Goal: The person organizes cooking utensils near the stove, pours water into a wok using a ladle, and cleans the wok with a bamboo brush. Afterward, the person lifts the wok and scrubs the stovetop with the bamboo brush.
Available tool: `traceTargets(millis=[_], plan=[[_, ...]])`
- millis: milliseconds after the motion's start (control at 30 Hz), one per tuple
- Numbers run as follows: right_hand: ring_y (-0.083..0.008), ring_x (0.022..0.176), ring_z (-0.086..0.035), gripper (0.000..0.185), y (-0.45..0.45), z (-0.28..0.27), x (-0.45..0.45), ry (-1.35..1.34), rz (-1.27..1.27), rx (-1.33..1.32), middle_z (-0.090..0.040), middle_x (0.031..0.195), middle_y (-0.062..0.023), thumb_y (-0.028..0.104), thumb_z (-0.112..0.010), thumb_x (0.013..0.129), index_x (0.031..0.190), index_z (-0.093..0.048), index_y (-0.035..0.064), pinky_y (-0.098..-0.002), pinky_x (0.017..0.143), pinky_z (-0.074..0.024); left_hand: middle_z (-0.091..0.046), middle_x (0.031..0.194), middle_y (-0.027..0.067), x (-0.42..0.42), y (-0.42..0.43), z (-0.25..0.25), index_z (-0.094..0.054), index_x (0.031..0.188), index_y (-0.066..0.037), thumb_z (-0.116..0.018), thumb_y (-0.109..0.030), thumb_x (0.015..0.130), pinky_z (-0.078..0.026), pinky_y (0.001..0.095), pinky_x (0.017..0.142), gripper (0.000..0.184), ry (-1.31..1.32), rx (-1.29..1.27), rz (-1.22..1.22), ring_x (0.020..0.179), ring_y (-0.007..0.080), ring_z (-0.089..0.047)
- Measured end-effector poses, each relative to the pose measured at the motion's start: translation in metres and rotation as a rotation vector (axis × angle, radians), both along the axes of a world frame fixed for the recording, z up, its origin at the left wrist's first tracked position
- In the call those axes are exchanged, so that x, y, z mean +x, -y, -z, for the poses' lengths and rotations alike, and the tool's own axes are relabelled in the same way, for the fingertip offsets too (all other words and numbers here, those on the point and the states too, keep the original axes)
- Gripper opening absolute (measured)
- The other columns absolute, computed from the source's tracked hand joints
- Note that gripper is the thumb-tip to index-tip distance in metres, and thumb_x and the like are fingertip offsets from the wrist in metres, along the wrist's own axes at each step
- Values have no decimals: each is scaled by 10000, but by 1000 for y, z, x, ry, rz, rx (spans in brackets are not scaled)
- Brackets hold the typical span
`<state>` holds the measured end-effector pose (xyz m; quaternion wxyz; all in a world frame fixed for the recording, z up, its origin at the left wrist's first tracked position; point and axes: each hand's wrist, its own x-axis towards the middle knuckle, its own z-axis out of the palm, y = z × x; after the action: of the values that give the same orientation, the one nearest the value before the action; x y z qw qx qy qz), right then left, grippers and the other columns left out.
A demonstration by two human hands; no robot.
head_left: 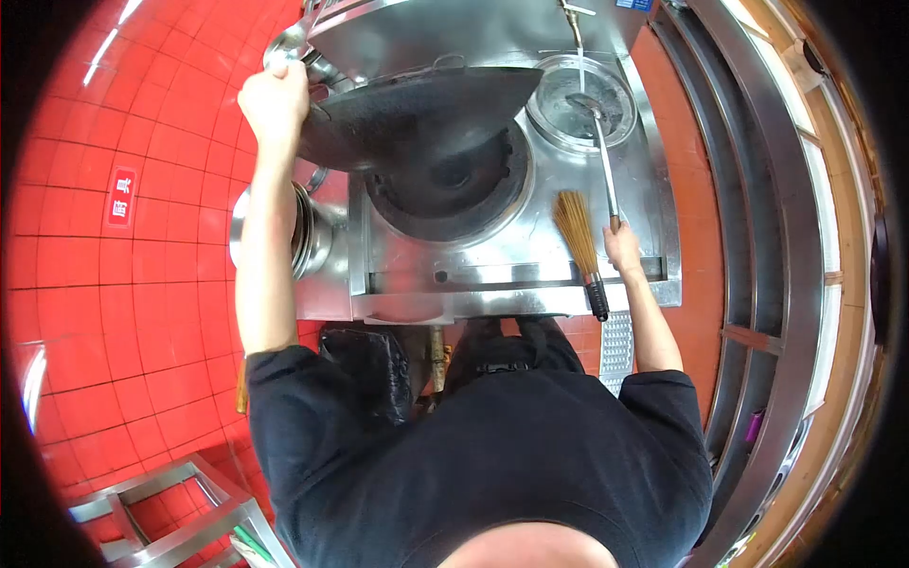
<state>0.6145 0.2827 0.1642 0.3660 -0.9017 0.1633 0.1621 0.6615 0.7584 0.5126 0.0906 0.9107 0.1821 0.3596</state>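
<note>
My left hand [276,98] is closed at the left end of a large dark wok [417,118], which is tilted up above the round stove burner [456,180]. What exactly the fingers grip there is hard to make out, but the wok's edge meets that hand. In my right hand [622,248] is the handle of a long metal ladle [603,161]. The ladle's bowl is over a round water basin [557,112] under a tap [571,17]. A bamboo brush [576,232] with a black handle lies on the steel stovetop, just left of my right hand.
Stacked metal pots [312,232] stand left of the stove. A black bag [365,364] hangs or sits below the front edge. Steel shelving [772,189] runs along the right side, and a metal frame [180,516] stands at the lower left.
</note>
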Motion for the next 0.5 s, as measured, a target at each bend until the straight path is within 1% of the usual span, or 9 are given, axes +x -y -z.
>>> traceTargets(millis=[67,100,133,167,200,300,333,400,500], plan=[[-317,580,-654,401,-9,-21,-10,-21,23,26,-640,781,-254,277,-555,875,1020,-512,-94,-393,516,-529,-638,689,197,18,0,-15,-694,762,-37,-566,-390,750,-482,388,670,375,43,27,44,676,332,-640],[-349,644,-662,416,-8,-23,-12,-42,8,32,-639,816,-276,286,-548,872,1041,-506,-92,-408,575,-538,-646,700,192,25,1,-28,-701,776,-42,-575,-404,748,-485,390,693,384,-79,-45,41,699,324,-648],[-340,619,-656,422,-5,-11,-12,-9,-4,12,-636,806,-265,299,-552,872,1038,-507,-86,-403,552,-537,-654,711,188,32,0,-40,-708,790,-48,-584,-418,746,-488,393,717,393,-204,-117,36,722,316,-657],[-331,594,-650,428,0,10,-13,22,-17,-8,-633,795,-254,312,-555,872,1036,-507,-80,-398,530,-535,-672,738,165,42,-5,-44,-718,801,-62,-598,-437,741,-487,389,745,399,-265,-77,21,768,300,-664],[-322,569,-644,434,3,22,-14,58,-33,-29,-630,785,-242,325,-558,872,1033,-507,-75,-394,507,-534,-686,787,147,50,-10,-47,-727,830,-78,-599,-423,742,-488,381,774,378,-296,-23,10,815,291,-662],[-346,610,-649,430,9,41,-21,88,-84,-77,-631,803,-261,340,-554,871,1021,-509,-60,-411,570,-537,-694,864,138,70,-24,-46,-729,887,-99,-601,-402,745,-481,377,839,359,-280,-68,-31,896,276,-654],[-360,650,-649,427,9,44,-23,72,-74,-69,-632,817,-264,343,-555,870,1018,-512,-55,-423,607,-531,-695,885,136,76,-27,-50,-729,902,-104,-600,-396,745,-477,376,855,356,-287,-84,-46,918,273,-650],[-389,731,-649,421,5,28,-27,43,-57,-55,-633,844,-270,348,-558,866,1010,-519,-46,-447,679,-519,-694,926,130,85,-30,-52,-729,924,-112,-599,-390,746,-470,374,879,354,-274,-101,-79,956,270,-642],[-411,852,-629,414,4,20,-35,105,-69,-53,-634,886,-269,355,-560,862,1003,-534,-33,-462,763,-489,-690,979,121,96,-30,-49,-728,948,-123,-600,-394,750,-463,372,896,359,-252,-64,-99,994,268,-633]])
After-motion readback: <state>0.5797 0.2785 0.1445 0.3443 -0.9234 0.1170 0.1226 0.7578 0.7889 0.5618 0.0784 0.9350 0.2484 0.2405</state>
